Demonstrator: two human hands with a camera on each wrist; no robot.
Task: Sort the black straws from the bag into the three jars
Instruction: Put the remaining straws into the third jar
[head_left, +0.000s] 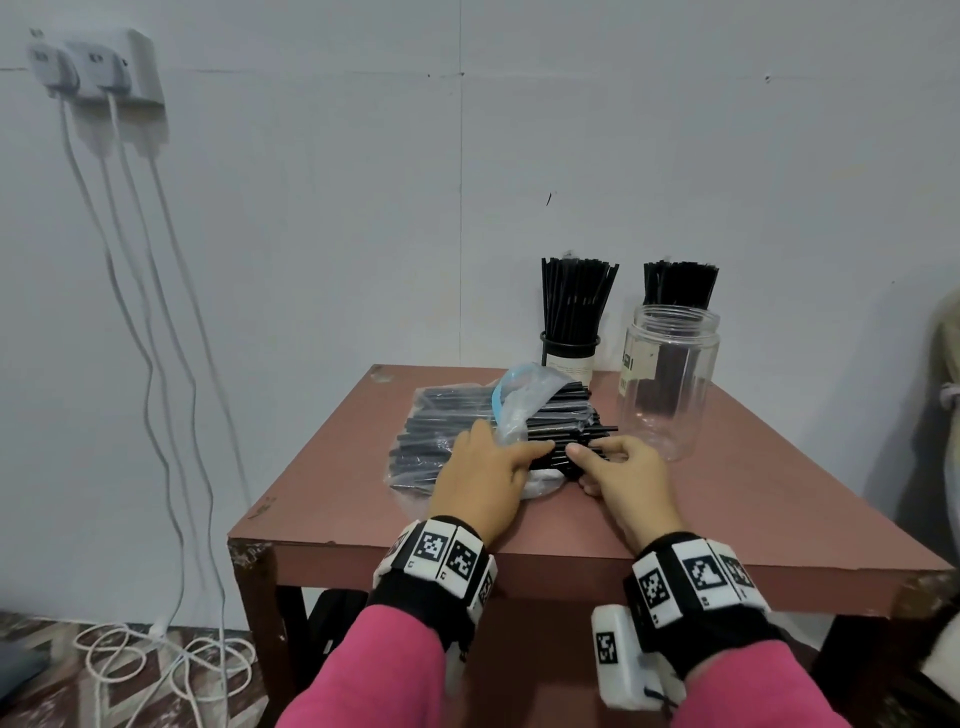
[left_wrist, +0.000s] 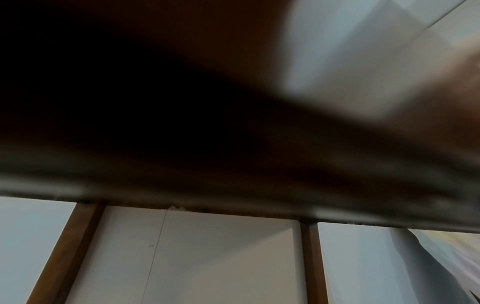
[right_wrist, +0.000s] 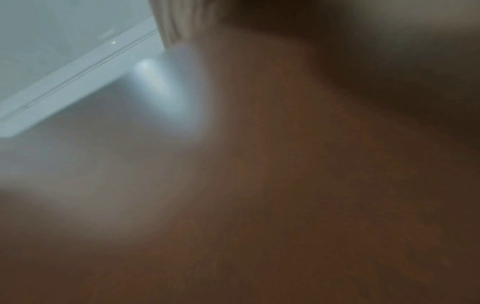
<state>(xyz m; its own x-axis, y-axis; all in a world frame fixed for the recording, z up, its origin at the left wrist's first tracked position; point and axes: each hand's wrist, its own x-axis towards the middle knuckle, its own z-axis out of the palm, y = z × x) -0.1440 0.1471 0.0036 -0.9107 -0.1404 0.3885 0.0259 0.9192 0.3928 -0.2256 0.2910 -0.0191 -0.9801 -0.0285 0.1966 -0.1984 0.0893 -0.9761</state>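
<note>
Right hand (head_left: 623, 470) pinching straws (head_left: 563, 447) at bag (head_left: 467, 431) mouth; left hand (head_left: 480, 475) gripping bag. Best drawn toward 3 o'clock, then into empty jar (head_left: 667, 382) at 1 o'clock.

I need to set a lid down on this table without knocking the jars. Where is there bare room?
Bare table lies along the right side, between the empty jar and the right edge, and in a strip left of the bag. The middle is crowded: bag, left hand and right hand on the straws. The back right holds all three jars.
</note>
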